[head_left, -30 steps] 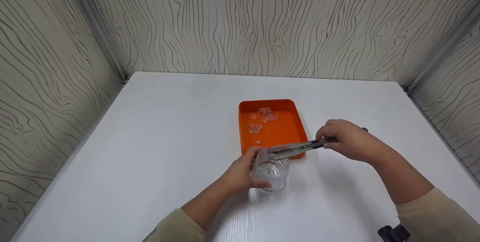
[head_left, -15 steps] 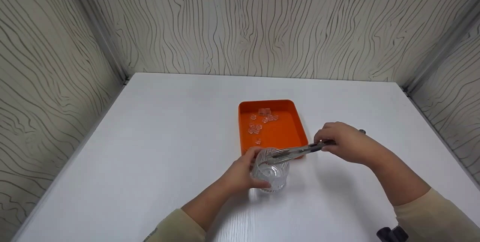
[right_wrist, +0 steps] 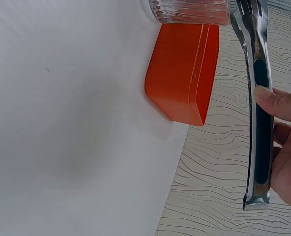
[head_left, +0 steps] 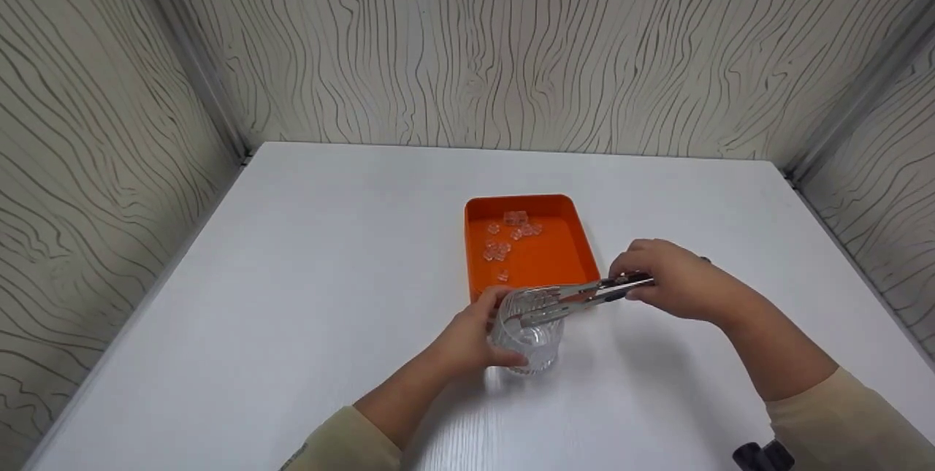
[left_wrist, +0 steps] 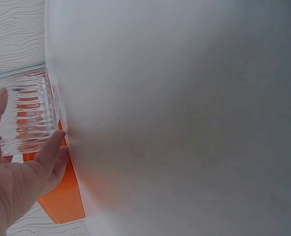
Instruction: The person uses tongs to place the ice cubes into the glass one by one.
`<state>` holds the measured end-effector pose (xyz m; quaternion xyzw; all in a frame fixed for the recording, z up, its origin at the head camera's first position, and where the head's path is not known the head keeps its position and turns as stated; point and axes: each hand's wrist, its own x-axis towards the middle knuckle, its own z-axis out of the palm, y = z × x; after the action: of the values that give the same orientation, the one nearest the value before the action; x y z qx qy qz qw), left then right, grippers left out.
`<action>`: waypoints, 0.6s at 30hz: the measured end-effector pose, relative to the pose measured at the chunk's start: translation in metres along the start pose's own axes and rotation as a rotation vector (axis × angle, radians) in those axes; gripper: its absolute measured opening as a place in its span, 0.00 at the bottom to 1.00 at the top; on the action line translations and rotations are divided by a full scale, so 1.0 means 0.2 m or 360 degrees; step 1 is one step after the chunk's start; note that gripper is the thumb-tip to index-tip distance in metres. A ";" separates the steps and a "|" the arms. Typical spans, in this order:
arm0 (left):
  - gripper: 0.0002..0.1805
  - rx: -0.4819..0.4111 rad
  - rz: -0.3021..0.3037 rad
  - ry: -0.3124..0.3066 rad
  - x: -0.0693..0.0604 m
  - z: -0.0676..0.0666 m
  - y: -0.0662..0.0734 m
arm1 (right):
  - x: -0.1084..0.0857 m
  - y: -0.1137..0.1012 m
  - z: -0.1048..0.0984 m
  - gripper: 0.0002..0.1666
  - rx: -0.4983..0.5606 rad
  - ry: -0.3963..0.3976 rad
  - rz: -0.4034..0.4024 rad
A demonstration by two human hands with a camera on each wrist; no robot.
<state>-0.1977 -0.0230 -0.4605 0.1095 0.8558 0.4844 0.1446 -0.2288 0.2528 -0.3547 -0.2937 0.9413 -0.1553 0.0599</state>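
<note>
White worktop (head_left: 329,259) carries an orange tray (head_left: 559,255), likely set close for easy reach; the right hand (head_left: 676,277) grips metal tongs (right_wrist: 262,132) by their handle, probably for fine control, their parted tips at the mouth of a clear glass (head_left: 538,358) before the tray's near edge; the left hand (head_left: 467,339) wraps that glass, seemingly to steady it; small clear pieces (head_left: 498,250) lie in the tray, mostly left and far
</note>
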 end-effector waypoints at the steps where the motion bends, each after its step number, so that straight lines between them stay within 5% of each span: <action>1: 0.43 -0.0006 -0.0001 0.0000 0.00 0.00 0.00 | 0.00 0.00 0.00 0.14 0.0005 -0.0006 0.0008; 18: 0.42 -0.0035 0.0102 -0.0024 0.00 -0.01 -0.01 | -0.01 0.00 0.00 0.15 0.0015 -0.0020 0.0024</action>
<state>-0.1978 -0.0260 -0.4608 0.1390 0.8454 0.4973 0.1368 -0.2267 0.2532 -0.3548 -0.2873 0.9424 -0.1574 0.0683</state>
